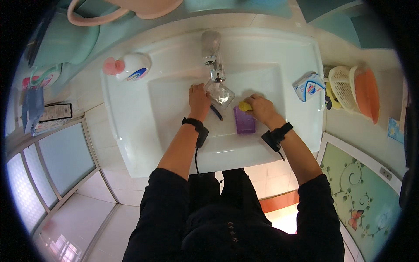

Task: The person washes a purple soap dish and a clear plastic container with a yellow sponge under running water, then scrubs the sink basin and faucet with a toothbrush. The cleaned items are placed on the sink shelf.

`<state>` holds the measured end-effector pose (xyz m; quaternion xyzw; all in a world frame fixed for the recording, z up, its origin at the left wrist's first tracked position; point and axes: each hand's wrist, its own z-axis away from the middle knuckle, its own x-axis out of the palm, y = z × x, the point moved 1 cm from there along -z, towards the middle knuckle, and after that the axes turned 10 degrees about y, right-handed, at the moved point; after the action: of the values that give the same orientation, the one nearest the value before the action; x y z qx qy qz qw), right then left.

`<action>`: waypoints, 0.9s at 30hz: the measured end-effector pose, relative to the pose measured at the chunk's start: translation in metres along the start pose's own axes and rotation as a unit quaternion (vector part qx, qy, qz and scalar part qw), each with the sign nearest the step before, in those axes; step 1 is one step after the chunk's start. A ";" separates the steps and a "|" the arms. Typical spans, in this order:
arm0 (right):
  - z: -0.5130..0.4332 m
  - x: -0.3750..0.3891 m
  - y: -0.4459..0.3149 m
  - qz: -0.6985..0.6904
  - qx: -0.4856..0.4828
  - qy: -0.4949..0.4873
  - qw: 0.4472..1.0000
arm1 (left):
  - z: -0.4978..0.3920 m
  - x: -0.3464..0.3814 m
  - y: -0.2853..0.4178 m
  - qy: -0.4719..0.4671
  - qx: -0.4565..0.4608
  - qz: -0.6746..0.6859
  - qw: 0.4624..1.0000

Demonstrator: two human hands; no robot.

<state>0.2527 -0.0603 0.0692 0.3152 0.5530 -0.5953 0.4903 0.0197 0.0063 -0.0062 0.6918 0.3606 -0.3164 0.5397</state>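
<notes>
My left hand (199, 102) grips the left edge of a clear rectangular dish (224, 95) beneath the chrome faucet (211, 47). Water seems to run into the dish. In my right hand (263, 109) is a yellow sponge (244, 105), held over the top end of a purple rectangular soap box (245, 123). That box lies in the white washbasin (173, 114); whether the sponge presses on it I cannot tell. A slim dark-handled object (216, 112) rests in the basin between my hands, its upper end hidden near my left hand.
A white pump bottle (134, 67) with a pink top stands on the basin's back left corner. On the right rim sits a wrapped soap bar (309, 86). Beyond it a cream plastic basket (340, 82) hangs at the wall. Above the basin runs a shelf (124, 39).
</notes>
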 end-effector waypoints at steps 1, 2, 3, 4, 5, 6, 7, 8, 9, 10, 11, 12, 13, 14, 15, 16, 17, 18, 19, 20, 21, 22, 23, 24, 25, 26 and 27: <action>0.003 -0.002 -0.003 -0.008 0.019 0.006 1.000 | -0.002 0.005 -0.002 -0.032 0.022 -0.032 0.999; 0.006 -0.006 -0.005 -0.007 0.047 0.002 0.999 | -0.005 0.009 -0.003 -0.041 0.043 -0.054 0.997; 0.009 -0.011 -0.006 -0.003 0.077 0.000 0.997 | -0.007 0.013 -0.003 -0.072 0.045 -0.079 0.993; 0.011 -0.018 -0.005 -0.036 0.124 0.019 0.992 | -0.009 0.015 -0.003 -0.109 0.047 -0.105 0.987; 0.013 -0.025 -0.003 -0.065 0.172 0.039 0.982 | -0.012 0.016 -0.004 -0.141 0.047 -0.117 0.982; 0.014 -0.032 -0.002 -0.102 0.209 0.062 0.971 | -0.015 0.016 -0.005 -0.176 0.049 -0.130 0.975; 0.014 -0.037 0.001 -0.147 0.264 0.062 0.951 | -0.017 0.014 -0.005 -0.204 0.054 -0.142 0.967; 0.014 -0.042 0.003 -0.200 0.306 0.062 0.929 | -0.019 0.010 -0.005 -0.197 0.049 -0.109 0.973; 0.013 -0.046 0.005 -0.253 0.342 0.082 0.901 | -0.019 0.005 -0.004 -0.183 0.047 -0.075 0.979; 0.011 -0.047 0.004 -0.412 0.373 0.068 0.829 | -0.019 0.000 -0.004 -0.184 0.034 -0.046 0.981; 0.008 -0.047 0.002 -0.558 0.386 0.072 0.731 | -0.018 -0.006 -0.002 -0.164 0.004 0.009 0.986; 0.004 -0.045 -0.002 -0.687 0.405 0.067 0.600 | -0.017 -0.012 -0.001 -0.159 -0.037 0.058 0.985; -0.003 -0.043 -0.007 -0.666 0.381 0.085 0.635 | -0.017 -0.017 0.000 -0.162 -0.081 0.099 0.978; -0.011 -0.039 -0.013 -0.644 0.375 0.095 0.659 | -0.019 -0.020 0.002 -0.165 -0.070 0.101 0.979; -0.020 -0.033 -0.021 -0.616 0.383 0.105 0.680 | -0.021 -0.024 0.004 -0.178 -0.063 0.095 0.977; -0.026 -0.030 -0.026 -0.584 0.340 0.062 0.734 | -0.024 -0.027 0.005 -0.193 -0.056 0.088 0.976; -0.037 -0.022 -0.037 -0.520 0.273 0.094 0.804 | -0.026 -0.030 0.007 -0.179 -0.015 0.096 0.979; -0.047 -0.015 -0.047 -0.461 0.177 0.135 0.859 | -0.029 -0.032 0.010 -0.166 0.026 0.104 0.980; -0.055 -0.009 -0.055 -0.391 0.095 0.170 0.900 | -0.031 -0.034 0.012 -0.166 0.048 0.105 0.979; -0.059 -0.002 -0.061 -0.319 0.050 0.170 0.931 | -0.031 -0.036 0.016 -0.153 0.062 0.108 0.980; -0.062 0.003 -0.066 -0.242 0.021 0.165 0.956 | -0.030 -0.037 0.020 -0.153 0.057 0.104 0.981; -0.066 0.008 -0.068 -0.152 0.006 0.122 0.981 | -0.030 -0.039 0.023 -0.167 0.049 0.101 0.980; -0.068 0.010 -0.069 -0.115 -0.013 0.139 0.984 | -0.028 -0.042 0.026 -0.168 0.047 0.100 0.980; -0.070 0.011 -0.069 -0.067 -0.018 0.120 0.990 | -0.028 -0.045 0.029 -0.182 0.042 0.100 0.977; -0.071 0.011 -0.068 -0.012 -0.011 0.087 0.996 | -0.028 -0.048 0.031 -0.197 0.033 0.096 0.975; -0.072 0.010 -0.067 -0.020 -0.013 0.089 0.996 | -0.027 -0.050 0.034 -0.198 0.022 0.118 0.973; -0.073 0.009 -0.066 -0.021 -0.002 0.074 0.997 | -0.025 -0.052 0.036 -0.201 0.006 0.137 0.970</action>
<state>0.1764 0.0024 0.0704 0.3459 0.5957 -0.5794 0.4357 0.0234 0.0172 0.0611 0.6601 0.1449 -0.3745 0.6349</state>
